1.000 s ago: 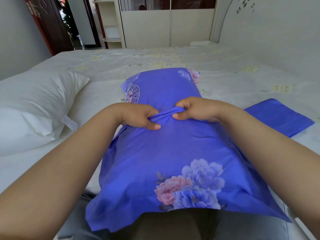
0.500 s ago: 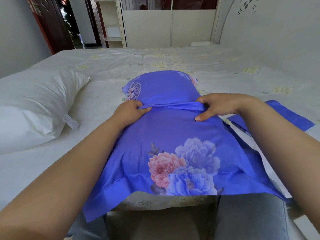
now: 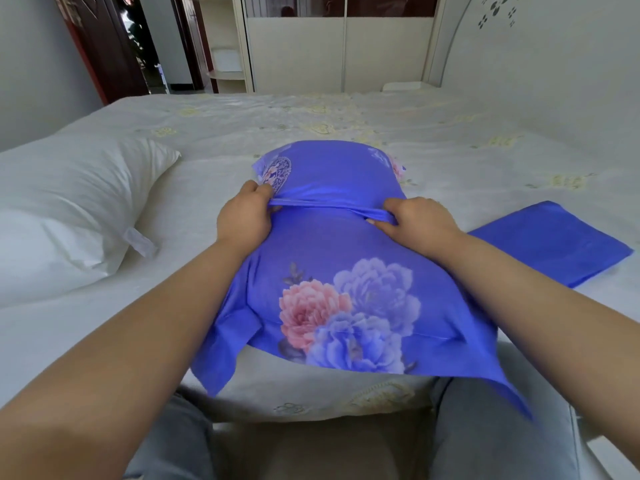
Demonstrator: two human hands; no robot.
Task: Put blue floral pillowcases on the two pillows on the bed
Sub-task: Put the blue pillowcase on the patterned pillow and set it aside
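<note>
Bed (image 3: 346, 119) fills view. Cased pillow (image 3: 329, 244) at centre; left hand (image 3: 244, 216) and right hand (image 3: 415, 223) pinch its flap seam, tucking. Spare pillowcase (image 3: 554, 244) folded at 3 o'clock, bare pillow (image 3: 69, 209) at 9. Roughly halfway done.

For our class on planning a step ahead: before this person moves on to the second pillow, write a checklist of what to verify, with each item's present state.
1. First pillow inside floral pillowcase: ok.
2. Opening flap tucked closed: not ok; left hand and right hand grip its edge.
3. Second pillow within view, bare: ok.
4. Spare folded pillowcase lying ready on bed: ok.
5. Spare pillowcase is floral: cannot tell.
</note>
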